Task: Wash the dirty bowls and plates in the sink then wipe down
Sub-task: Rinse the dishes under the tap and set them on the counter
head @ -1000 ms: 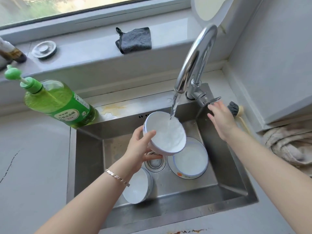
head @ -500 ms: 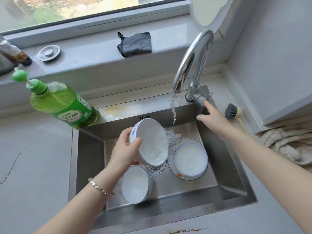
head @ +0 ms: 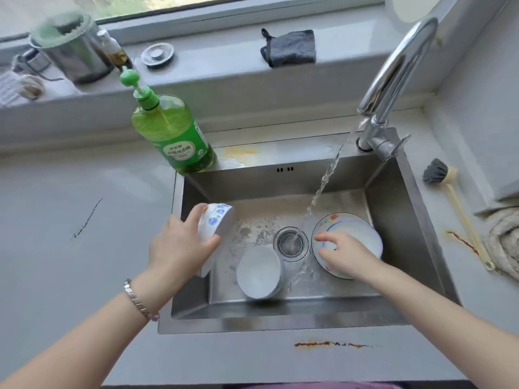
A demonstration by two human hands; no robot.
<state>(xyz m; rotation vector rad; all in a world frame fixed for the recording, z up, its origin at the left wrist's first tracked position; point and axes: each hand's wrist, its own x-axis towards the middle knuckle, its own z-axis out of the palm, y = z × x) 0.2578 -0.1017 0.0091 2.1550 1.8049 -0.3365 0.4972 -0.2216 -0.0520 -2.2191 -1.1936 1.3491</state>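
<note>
My left hand [head: 177, 248] grips a white bowl with blue flowers [head: 216, 220], tipped on its side over the left wall of the steel sink [head: 404, 220]. A second white bowl [head: 259, 272] stands on the sink floor near the front. At the right lies a plate [head: 323, 223] with a white bowl [head: 362, 234] on it. My right hand [head: 342, 252] reaches onto that bowl's near rim with fingers spread over it. Water runs from the tap [head: 393, 77] straight into the drain [head: 290, 242].
A green dish-soap bottle [head: 171, 133] stands at the sink's back left corner. A grey cloth [head: 289, 47] and a sink plug [head: 157, 54] lie on the windowsill. A dish brush [head: 449, 189] and a towel [head: 505, 237] lie on the right counter. Reddish stains [head: 331, 344] mark the front counter.
My left hand carried the flowered bowl out of the stream to the left and tipped it. My right hand left the tap handle and dropped onto the bowl on the plate.
</note>
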